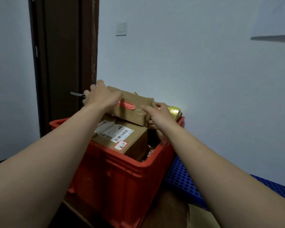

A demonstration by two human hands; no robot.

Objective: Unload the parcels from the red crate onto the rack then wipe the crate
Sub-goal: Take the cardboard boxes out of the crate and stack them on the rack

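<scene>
Two bare forearms reached from the camera toward the red crate (122, 178), which stood low against a pale wall, with a dark door (62, 63) behind it to the left. Parcels were piled above the crate's rim. The left hand (104, 96) lay over the far left corner of the top parcel (133, 104), a brown taped box with a red sticker, fingers curled over its far edge. The right hand (161, 116) clamped the box's right end, thumb on top and fingers tucked beneath. Gripping opposite ends likely kept the tilted box steady for lifting clear. It rested on a larger labelled box (122, 137) inside the crate, so unloading appeared barely begun. A yellow-green packet (174, 111) sat at the crate's far right corner. A blue perforated panel (183, 176) lay just right of the crate. No rack could be made out for certain.
</scene>
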